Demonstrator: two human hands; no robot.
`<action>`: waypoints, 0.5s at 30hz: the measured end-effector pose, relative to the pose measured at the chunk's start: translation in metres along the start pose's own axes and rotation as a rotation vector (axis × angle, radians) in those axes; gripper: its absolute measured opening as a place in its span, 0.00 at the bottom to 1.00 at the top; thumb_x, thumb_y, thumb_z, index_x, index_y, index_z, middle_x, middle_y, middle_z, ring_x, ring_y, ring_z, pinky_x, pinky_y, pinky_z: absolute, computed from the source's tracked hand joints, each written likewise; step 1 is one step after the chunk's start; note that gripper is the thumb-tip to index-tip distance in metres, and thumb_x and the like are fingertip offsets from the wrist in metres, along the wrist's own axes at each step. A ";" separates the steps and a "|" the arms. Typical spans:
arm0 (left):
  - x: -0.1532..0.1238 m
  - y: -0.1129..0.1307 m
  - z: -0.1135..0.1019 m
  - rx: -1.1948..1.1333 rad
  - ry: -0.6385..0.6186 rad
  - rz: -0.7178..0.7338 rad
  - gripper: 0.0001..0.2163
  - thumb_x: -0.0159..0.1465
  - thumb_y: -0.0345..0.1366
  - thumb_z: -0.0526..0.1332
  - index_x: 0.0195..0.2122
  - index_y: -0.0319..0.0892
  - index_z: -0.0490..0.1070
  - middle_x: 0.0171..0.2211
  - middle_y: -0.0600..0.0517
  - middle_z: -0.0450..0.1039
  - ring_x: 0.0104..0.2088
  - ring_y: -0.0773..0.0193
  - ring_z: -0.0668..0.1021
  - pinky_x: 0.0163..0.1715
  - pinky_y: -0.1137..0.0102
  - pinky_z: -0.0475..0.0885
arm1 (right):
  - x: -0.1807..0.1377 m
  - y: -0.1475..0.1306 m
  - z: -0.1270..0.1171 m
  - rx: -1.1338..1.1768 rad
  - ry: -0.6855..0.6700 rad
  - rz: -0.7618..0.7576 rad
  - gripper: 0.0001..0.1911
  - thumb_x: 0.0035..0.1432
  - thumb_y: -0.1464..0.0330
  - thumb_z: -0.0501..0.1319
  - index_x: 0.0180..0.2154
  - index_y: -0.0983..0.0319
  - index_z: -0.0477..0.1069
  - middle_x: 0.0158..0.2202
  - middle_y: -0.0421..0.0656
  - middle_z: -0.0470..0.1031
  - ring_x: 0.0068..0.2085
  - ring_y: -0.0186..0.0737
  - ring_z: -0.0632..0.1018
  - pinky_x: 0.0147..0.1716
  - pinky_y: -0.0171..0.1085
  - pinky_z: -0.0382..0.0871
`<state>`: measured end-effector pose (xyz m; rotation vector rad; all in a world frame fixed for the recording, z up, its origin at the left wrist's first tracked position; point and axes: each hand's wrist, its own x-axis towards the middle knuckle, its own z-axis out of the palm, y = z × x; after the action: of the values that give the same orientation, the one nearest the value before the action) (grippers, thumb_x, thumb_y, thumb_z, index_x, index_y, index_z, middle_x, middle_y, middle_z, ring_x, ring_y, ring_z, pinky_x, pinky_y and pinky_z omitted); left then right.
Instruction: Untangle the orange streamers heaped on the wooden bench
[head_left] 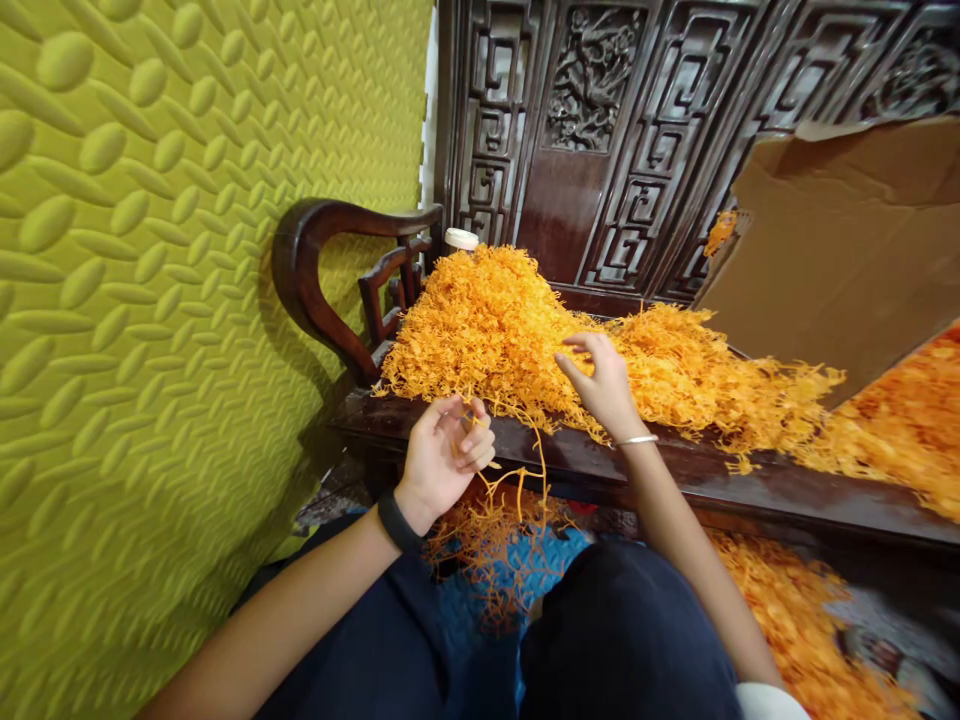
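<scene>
Between the curled fingers of my left hand (451,450) is an orange plastic sprig (517,480), its thin branching stems trailing down to the right. This hand is at the front edge of the bench. My right hand (600,380) is raised over the big heap of orange plastic sprigs (480,320), thumb and fingers apart, with nothing seen in its grasp. The heap is piled against the bench's left arm and stretches along the seat to the right.
The dark wooden bench (570,455) has a curved armrest (322,215) and a carved back (570,210). Brown cardboard (840,250) leans at right. A white lid (461,239) shows behind the heap. More orange sprigs (487,560) lie below on blue material. Yellow padded wall (187,350) stands left.
</scene>
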<state>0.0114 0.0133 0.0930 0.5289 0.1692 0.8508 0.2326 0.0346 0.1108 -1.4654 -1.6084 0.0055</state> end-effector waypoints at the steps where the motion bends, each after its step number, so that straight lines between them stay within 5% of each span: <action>1: -0.001 0.001 -0.001 -0.006 -0.011 0.004 0.20 0.65 0.37 0.42 0.25 0.37 0.69 0.13 0.57 0.51 0.13 0.74 0.54 0.13 0.77 0.48 | -0.005 -0.007 -0.003 0.100 -0.135 0.062 0.15 0.57 0.60 0.55 0.37 0.65 0.71 0.39 0.50 0.72 0.36 0.41 0.75 0.36 0.42 0.70; 4: -0.003 0.002 -0.003 -0.016 -0.042 0.015 0.21 0.66 0.39 0.42 0.24 0.37 0.69 0.13 0.56 0.53 0.12 0.74 0.56 0.13 0.77 0.51 | -0.020 -0.024 -0.004 0.271 -0.597 0.194 0.18 0.54 0.57 0.59 0.39 0.65 0.73 0.32 0.45 0.75 0.22 0.31 0.71 0.22 0.33 0.66; 8: -0.004 0.004 -0.004 -0.044 -0.056 0.013 0.22 0.66 0.41 0.42 0.26 0.36 0.70 0.12 0.56 0.57 0.11 0.74 0.59 0.12 0.78 0.55 | -0.026 -0.029 0.003 0.407 -0.780 0.280 0.17 0.45 0.60 0.67 0.33 0.66 0.74 0.25 0.41 0.74 0.20 0.29 0.69 0.17 0.29 0.62; 10: -0.002 0.003 -0.003 -0.064 0.005 0.048 0.22 0.67 0.42 0.43 0.32 0.34 0.72 0.17 0.52 0.67 0.16 0.72 0.69 0.17 0.77 0.64 | -0.025 -0.028 0.003 0.553 -0.735 0.357 0.15 0.44 0.61 0.67 0.31 0.66 0.73 0.24 0.41 0.74 0.19 0.27 0.68 0.15 0.28 0.59; 12: 0.000 0.003 -0.003 -0.056 0.087 0.096 0.23 0.66 0.45 0.44 0.42 0.31 0.71 0.31 0.43 0.75 0.31 0.64 0.78 0.33 0.72 0.72 | -0.024 -0.028 0.000 0.722 -0.574 0.429 0.14 0.43 0.63 0.68 0.30 0.65 0.72 0.24 0.40 0.74 0.17 0.25 0.67 0.14 0.27 0.57; 15: 0.005 0.001 -0.004 0.048 0.109 0.029 0.30 0.63 0.53 0.47 0.52 0.28 0.65 0.46 0.35 0.72 0.49 0.52 0.74 0.52 0.61 0.65 | -0.023 -0.030 -0.006 0.919 -0.288 0.496 0.13 0.43 0.64 0.68 0.29 0.64 0.69 0.23 0.39 0.73 0.15 0.25 0.66 0.13 0.27 0.57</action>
<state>0.0127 0.0190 0.0902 0.5315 0.2828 0.9059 0.2099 0.0051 0.1170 -1.0860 -1.1340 1.1270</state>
